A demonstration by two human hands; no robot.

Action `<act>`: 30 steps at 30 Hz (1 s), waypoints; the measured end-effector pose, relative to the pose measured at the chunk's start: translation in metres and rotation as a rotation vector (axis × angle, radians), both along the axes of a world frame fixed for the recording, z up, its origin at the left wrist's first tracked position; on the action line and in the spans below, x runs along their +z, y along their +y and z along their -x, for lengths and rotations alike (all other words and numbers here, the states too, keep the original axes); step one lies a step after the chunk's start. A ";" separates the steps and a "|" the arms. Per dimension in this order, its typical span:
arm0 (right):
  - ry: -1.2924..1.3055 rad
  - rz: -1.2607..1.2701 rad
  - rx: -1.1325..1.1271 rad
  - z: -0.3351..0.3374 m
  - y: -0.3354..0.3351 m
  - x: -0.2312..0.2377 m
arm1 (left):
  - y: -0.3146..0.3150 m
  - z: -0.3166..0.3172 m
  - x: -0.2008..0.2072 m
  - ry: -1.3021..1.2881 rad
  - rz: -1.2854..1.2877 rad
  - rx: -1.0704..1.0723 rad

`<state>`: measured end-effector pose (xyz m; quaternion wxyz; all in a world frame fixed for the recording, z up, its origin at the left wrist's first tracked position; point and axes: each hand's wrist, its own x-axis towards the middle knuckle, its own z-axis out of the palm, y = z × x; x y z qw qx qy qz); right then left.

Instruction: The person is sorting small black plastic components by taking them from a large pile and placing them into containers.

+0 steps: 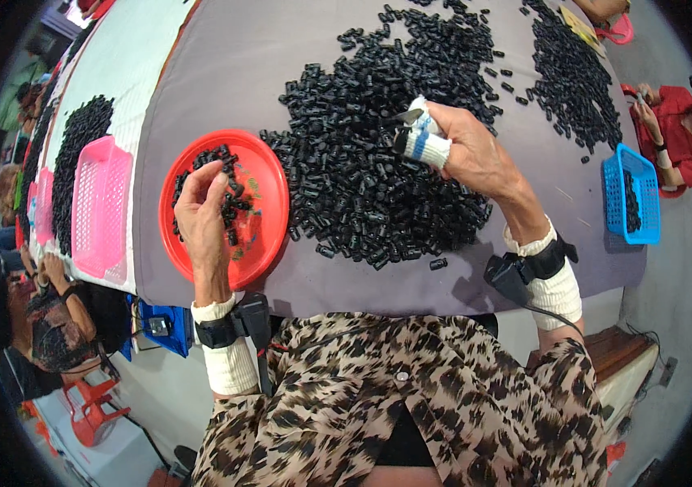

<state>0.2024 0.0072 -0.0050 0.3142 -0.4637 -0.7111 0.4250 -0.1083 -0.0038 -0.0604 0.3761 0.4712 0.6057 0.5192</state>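
Note:
A red round plate (277,219) lies at the left of the table, with small black cylindrical parts (234,188) in it. Over this plate is my left hand (201,213), its thumb and fingers pinched together; what they hold, if anything, cannot be made out. My right hand (476,154) is above a large heap of the same black parts (362,195). It is closed on a small knife, whose short grey blade (411,117) sticks out to the left. White cloth with blue stripes (427,144) wraps the thumb and finger there.
At the table's right edge stands a blue basket (644,229) with black parts inside. Another heap of parts (577,81) lies far right. A pink basket (102,207) stands at left on a white cloth. A person in red (687,134) sits at right; others are at left.

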 end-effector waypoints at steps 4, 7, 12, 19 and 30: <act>-0.107 -0.012 -0.095 -0.020 -0.003 -0.022 | 0.004 -0.048 -0.008 0.098 -0.007 -0.282; -0.070 0.011 -0.126 -0.025 -0.009 -0.027 | 0.004 -0.090 -0.021 0.328 -0.024 -0.417; -0.066 0.124 -0.156 -0.031 -0.015 -0.031 | 0.004 -0.127 -0.032 0.876 -0.224 -0.570; -0.048 0.129 -0.132 -0.027 -0.015 -0.041 | 0.013 -0.127 -0.037 0.659 -0.170 -0.616; 0.180 0.089 -0.106 0.026 -0.006 -0.004 | -0.003 -0.104 0.027 -0.890 0.273 -0.547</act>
